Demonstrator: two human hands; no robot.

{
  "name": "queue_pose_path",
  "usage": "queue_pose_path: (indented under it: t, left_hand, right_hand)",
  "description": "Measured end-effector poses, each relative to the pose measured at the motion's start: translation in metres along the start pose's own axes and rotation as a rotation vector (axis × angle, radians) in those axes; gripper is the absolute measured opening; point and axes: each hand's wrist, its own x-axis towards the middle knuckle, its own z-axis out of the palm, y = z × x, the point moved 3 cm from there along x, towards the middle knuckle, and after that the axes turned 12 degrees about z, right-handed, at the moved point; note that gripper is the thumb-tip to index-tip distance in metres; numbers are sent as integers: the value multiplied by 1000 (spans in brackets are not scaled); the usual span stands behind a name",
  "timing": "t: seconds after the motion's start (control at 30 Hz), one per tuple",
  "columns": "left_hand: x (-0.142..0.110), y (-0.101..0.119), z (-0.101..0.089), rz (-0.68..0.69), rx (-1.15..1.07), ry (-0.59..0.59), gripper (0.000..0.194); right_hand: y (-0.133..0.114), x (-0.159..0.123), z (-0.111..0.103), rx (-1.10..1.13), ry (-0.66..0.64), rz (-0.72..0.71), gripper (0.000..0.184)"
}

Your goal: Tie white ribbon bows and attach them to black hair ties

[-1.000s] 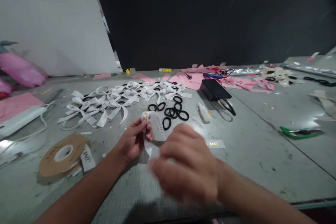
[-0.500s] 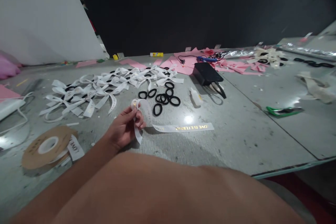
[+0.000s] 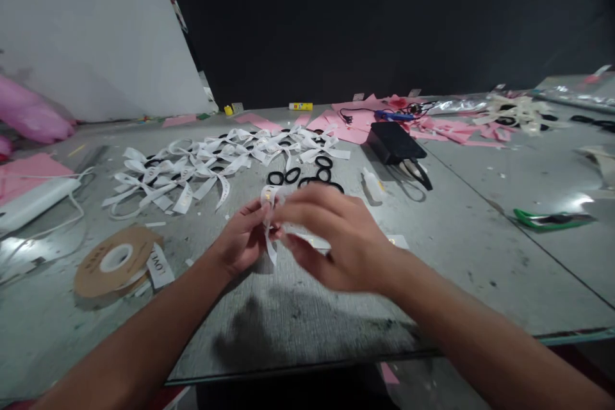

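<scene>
My left hand (image 3: 240, 240) pinches a white ribbon (image 3: 270, 250) with gold lettering, bent into a loop above the fingertips, its short end hanging down. My right hand (image 3: 348, 237) is close on the right side, fingers stretched toward the ribbon and thumb apart from them; it covers most of the ribbon's long tail lying on the table. Just beyond the hands lie several black hair ties (image 3: 275, 178), some partly hidden behind my right hand. Farther back on the left is a pile of hair ties with white ribbon bows (image 3: 223, 157).
A brown ribbon spool (image 3: 93, 272) lies at left beside a white power strip (image 3: 41, 204). To the right are a small white bottle (image 3: 373, 186), a black box (image 3: 394, 143) with a cable and green-handled snips (image 3: 552, 220). Pink scraps (image 3: 343, 122) lie along the back wall.
My right arm has swung back from across the lower view, and the right hand has come up to the ribbon. The left hand keeps its pinch. The view has shifted slightly left.
</scene>
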Motion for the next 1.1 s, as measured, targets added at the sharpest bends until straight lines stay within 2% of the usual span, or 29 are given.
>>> queue_pose_path:
  t: [0.07, 0.1, 0.17, 0.23, 0.4, 0.47, 0.67, 0.77, 0.93, 1.1]
  left_hand:
    - [-3, -1, 3, 2, 21, -50, 11]
    - [-4, -1, 4, 0, 37, -80, 15]
    - [-8, -2, 8, -14, 72, -136, 21]
    - [-11, -2, 10, -25, 104, -186, 24]
    - [-15, -2, 9, -54, 176, -256, 23]
    - [-14, -2, 8, -41, 170, -268, 20]
    - [-10, -1, 4, 23, 60, -205, 29]
    - [-7, -1, 3, 58, 63, -144, 33]
    - [-1, -3, -1, 124, 227, -51, 35]
    - [0, -1, -2, 241, 470, -45, 38]
  right_hand:
    - [19, 24, -3, -185, 176, -189, 36]
    - [32, 33, -2, -253, 223, -211, 44]
    - [57, 42, 4, -342, 219, -223, 50]
    - [73, 42, 12, -402, 182, -269, 44]
    - [76, 36, 16, -239, 392, -254, 20]
    - [73, 36, 19, -182, 427, -218, 16]
    - [74, 39, 31, -82, 362, -84, 11]
    - [76, 39, 34, -61, 317, -7, 15]
    - [76, 38, 39, 51, 228, 53, 23]
    - [75, 37, 43, 163, 120, 167, 26]
